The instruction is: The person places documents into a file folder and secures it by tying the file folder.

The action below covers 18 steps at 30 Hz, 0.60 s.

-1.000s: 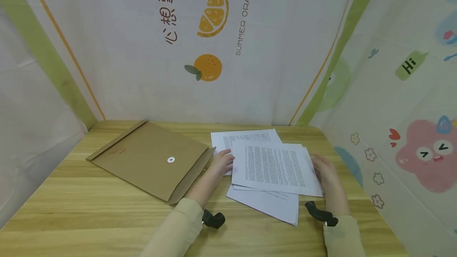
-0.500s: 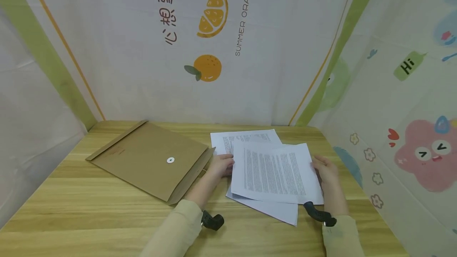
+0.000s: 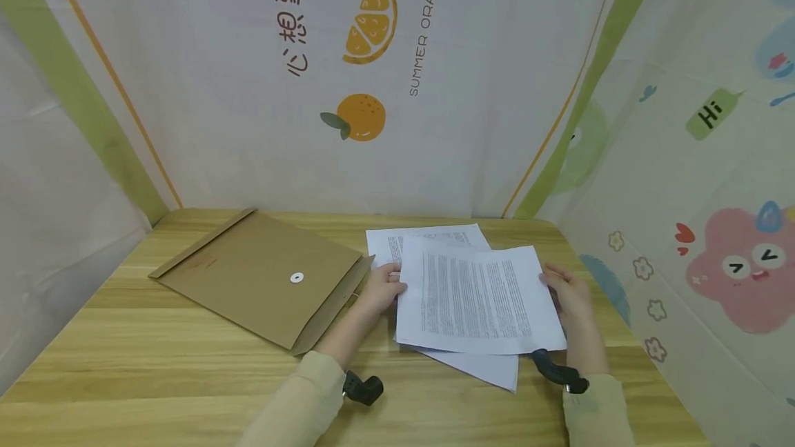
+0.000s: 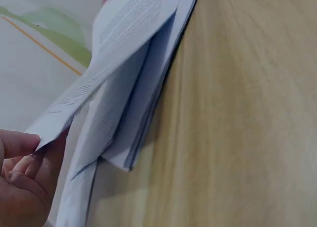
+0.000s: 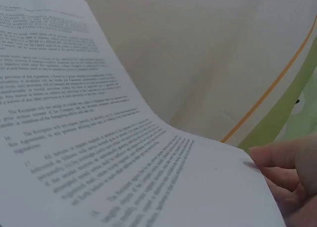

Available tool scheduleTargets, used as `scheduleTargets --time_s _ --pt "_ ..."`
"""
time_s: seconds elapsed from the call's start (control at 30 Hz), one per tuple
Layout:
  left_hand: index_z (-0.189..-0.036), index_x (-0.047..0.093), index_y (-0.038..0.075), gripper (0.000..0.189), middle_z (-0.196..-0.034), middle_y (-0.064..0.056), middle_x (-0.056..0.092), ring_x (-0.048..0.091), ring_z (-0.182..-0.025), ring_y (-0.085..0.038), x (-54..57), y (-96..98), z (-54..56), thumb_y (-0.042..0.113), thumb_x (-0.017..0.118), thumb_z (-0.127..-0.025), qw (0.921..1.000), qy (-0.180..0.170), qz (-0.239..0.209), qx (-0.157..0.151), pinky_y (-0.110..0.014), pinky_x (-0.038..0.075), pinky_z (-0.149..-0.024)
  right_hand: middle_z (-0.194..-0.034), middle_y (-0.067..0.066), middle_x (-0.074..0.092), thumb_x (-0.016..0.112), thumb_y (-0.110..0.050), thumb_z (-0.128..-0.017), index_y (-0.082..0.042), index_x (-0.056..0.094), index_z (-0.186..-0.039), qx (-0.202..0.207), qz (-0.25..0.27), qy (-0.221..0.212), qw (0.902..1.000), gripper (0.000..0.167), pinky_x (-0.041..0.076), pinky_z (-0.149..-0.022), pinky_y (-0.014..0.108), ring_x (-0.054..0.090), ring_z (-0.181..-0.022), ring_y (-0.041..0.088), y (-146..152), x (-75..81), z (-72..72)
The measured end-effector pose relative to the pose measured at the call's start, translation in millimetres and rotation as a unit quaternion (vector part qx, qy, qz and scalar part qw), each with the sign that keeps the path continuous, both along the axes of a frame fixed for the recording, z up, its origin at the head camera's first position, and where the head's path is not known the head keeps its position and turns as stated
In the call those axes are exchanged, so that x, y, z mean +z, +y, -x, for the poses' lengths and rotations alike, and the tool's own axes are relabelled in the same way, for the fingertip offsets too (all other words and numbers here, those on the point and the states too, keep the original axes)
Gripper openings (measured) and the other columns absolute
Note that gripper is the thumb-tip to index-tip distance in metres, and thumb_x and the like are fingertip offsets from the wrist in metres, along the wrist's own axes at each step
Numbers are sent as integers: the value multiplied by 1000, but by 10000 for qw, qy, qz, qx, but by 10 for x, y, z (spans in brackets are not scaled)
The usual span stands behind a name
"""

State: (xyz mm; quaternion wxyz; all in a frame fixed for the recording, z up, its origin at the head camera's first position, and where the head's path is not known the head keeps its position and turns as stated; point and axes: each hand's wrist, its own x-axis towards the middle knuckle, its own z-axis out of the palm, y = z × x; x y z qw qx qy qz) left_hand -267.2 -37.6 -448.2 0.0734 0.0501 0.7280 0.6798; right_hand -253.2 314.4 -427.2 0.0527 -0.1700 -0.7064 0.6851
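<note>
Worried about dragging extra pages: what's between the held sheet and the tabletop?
Other papers; the left wrist view shows them layered beneath the held sheet, above the tabletop.

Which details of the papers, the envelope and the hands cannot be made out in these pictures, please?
- Papers underneath: head view, largely covered by the top sheet.
- Print on the top sheet: head view, too small to read.
- Inside of the envelope: head view, hidden by its own upper side.
- Right hand: right wrist view, cut off by the right edge.
</note>
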Motion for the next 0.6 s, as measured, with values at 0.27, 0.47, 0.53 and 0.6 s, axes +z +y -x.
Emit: scheduleTargets --time_s 0.27,0.47,0.53,0.6 --pt "-133 48 -2 42 -107 -19 66 68 -80 -23 197 -125 -61 -3 53 -92 9993 -237 -193 222 -33 57 -66 -99 -2 63 57 -19 -97 8 30 -145 1163 -426 -318 9918 61 53 -72 25 63 -85 10 3 9 -7" --pt "-133 48 -2 41 -107 -19 66 67 -85 -25 267 -254 -95 -3 52 -92 9996 2 -177 216 -35 57 -70 -95 3 69 58 -21 -97 7 35 -142 1897 -828 -331 9778 58 55 -68 29 67 -81 17 -5 34 -51" --pt "-134 46 -3 41 -109 -20 65 67 -88 -27 267 -304 -99 -4 51 -93 9997 60 -174 147 -36 57 -72 -95 5 70 57 -20 -97 7 34 -142 2142 -843 -265 9728 58 55 -67 30 68 -80 19 -2 40 -63" --pt "-135 44 -5 43 -112 -21 64 67 -90 -29 258 -355 -96 -4 50 -93 9998 125 -140 80 -36 57 -74 -96 7 70 57 -19 -97 7 30 -144 2349 -821 -199 9683 60 56 -68 31 68 -81 20 -4 53 -71"
